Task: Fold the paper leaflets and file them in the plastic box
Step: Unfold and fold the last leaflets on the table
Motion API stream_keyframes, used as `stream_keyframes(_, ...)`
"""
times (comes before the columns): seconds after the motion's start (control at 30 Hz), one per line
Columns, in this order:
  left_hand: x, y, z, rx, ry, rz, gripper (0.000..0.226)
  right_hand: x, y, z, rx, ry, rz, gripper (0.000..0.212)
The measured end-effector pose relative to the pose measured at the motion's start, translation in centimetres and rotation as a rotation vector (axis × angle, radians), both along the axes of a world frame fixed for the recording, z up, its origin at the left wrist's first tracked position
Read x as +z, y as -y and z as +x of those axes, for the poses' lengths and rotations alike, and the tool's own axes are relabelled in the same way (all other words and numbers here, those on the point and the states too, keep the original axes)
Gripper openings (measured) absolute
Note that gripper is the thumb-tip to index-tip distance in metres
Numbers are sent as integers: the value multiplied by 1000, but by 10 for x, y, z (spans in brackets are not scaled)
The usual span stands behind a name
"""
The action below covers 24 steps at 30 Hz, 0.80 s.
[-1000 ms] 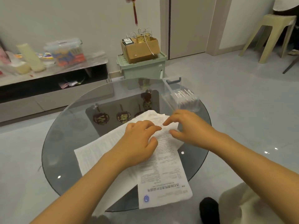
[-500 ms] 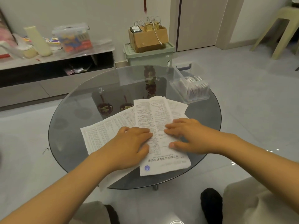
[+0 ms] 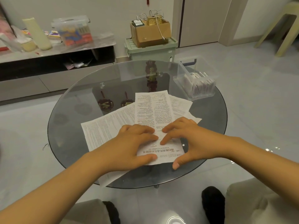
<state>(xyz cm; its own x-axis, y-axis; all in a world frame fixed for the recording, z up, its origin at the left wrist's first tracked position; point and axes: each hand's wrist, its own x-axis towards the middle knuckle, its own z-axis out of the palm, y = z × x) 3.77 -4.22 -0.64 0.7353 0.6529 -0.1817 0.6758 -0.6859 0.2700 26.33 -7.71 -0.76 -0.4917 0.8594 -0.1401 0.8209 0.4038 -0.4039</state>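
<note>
Both hands lie flat with fingers spread: the left hand [image 3: 134,143] and right hand [image 3: 187,139] press the top leaflet's [image 3: 153,109] near end onto the glass bench [image 3: 77,101], likely steadying it for folding. The plastic box [image 3: 196,81] waits far right.

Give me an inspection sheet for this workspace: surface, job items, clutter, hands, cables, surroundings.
Surface: round dark glass table, reflective.
Job's things: long white printed paper leaflet lying flat on top of other overlapping white leaflets; clear plastic box at the far right edge, already holding folded leaflets.
Clutter: nothing seen on the table beyond these.
Hands: left hand and right hand both press flat on the top leaflet, no grip.
Cables: white cords on the brown cardboard box.
Surroundings: green plastic bin, low shelf, beige plastic stool.
</note>
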Motion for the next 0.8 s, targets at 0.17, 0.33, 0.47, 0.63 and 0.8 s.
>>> stream_keyframes(0.17, -2, 1, -4, -45, -44, -63, 71, -1, 5, -1, 22, -15, 6, 41)
stream_keyframes(0.33, -3, -2, -7, -47, 1, -99, 72, 3, 4, 1, -21, -105, 40, 23)
stream_keyframes(0.47, -2, -4, -5, -12, 122, -125, 51, 6, 5, 2, -141, -200, -31, 19)
stream_keyframes(0.63, 9, -5, -3, 119, 270, -261, 31, 12, 5, 0, -248, -328, -52, 19)
stream_keyframes(0.8, 14, -4, -3, 278, 408, -497, 41, 18, 4, -3, -400, -622, -40, 23)
